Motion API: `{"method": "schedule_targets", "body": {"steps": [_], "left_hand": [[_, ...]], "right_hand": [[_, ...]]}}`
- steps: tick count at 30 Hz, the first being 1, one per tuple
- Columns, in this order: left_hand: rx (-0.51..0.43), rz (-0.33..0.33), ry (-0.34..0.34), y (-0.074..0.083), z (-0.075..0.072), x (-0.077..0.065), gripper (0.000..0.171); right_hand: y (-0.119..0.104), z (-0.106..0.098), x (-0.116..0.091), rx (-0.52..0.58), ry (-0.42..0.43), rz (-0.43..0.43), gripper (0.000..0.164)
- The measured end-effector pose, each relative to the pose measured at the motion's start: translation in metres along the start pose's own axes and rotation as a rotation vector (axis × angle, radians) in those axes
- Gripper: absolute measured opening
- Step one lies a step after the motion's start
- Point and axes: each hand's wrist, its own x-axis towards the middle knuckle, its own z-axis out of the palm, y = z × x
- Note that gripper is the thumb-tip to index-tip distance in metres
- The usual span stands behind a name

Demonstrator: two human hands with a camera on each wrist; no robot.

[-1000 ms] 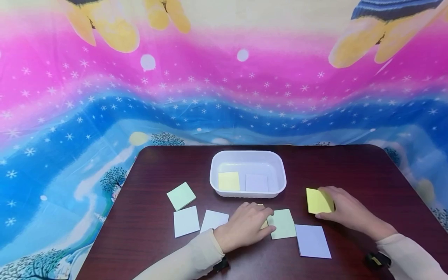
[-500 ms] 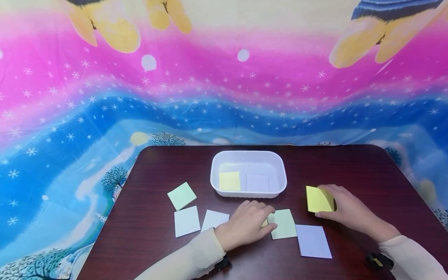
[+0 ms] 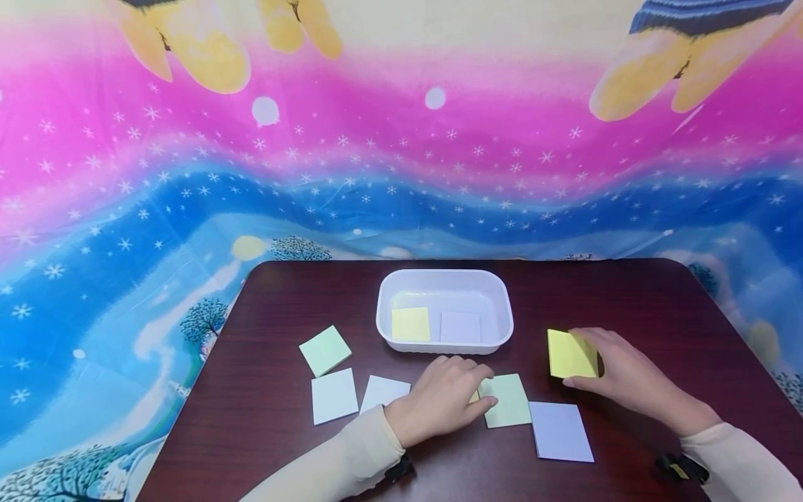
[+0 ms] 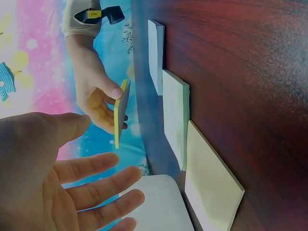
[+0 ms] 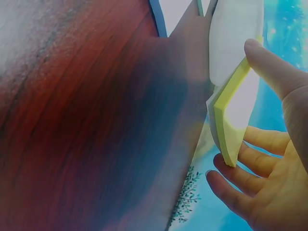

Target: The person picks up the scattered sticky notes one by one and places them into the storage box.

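Note:
My right hand (image 3: 627, 369) pinches a bright yellow sticky note pad (image 3: 571, 354) by its edges, thumb on one side and fingers on the other. In the right wrist view the yellow pad (image 5: 238, 103) is lifted off the table and tilted. Over the middle of the table my left hand (image 3: 442, 401) hovers with loosely spread fingers and nothing in its grasp. Beneath it lies a pale yellow pad (image 4: 211, 180), mostly hidden in the head view. Beside that are a light green pad (image 3: 507, 401) and a lavender pad (image 3: 561, 432).
A white plastic tub (image 3: 445, 348) stands at the back, with a pale yellow pad (image 3: 410, 324) and a lavender pad (image 3: 460, 328) inside. To the left lie a green pad (image 3: 325, 351), a pale bluish-white pad (image 3: 334, 397) and another whitish pad (image 3: 383, 392), partly covered by my left arm.
My right hand has risen slightly with the yellow pad. The left hand has shifted up a little, covering more of the pale yellow pad. The other pads stay put.

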Motion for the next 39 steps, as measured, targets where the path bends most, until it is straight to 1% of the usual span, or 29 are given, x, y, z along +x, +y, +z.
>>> {"method": "schedule_targets", "body": {"steps": [10, 21, 28, 36, 39], "left_hand": [[0.01, 0.004, 0.009, -0.001, -0.004, 0.0, 0.035], [-0.023, -0.015, 0.018, -0.002, -0.008, 0.0, 0.034], [-0.041, -0.019, 0.021, -0.005, -0.01, 0.0, 0.037], [-0.025, -0.017, 0.039, -0.007, -0.011, 0.0, 0.035], [-0.027, -0.016, 0.047, -0.008, -0.012, 0.001, 0.035]], "right_hand": [[-0.007, -0.006, 0.0, 0.005, 0.023, -0.011, 0.088], [-0.013, -0.01, 0.0, -0.004, 0.044, -0.04, 0.088], [-0.019, -0.015, 0.0, -0.001, 0.032, -0.039, 0.087], [-0.026, -0.018, -0.002, 0.012, 0.025, -0.042, 0.088], [-0.028, -0.018, -0.001, 0.006, 0.042, -0.053, 0.086]]}}
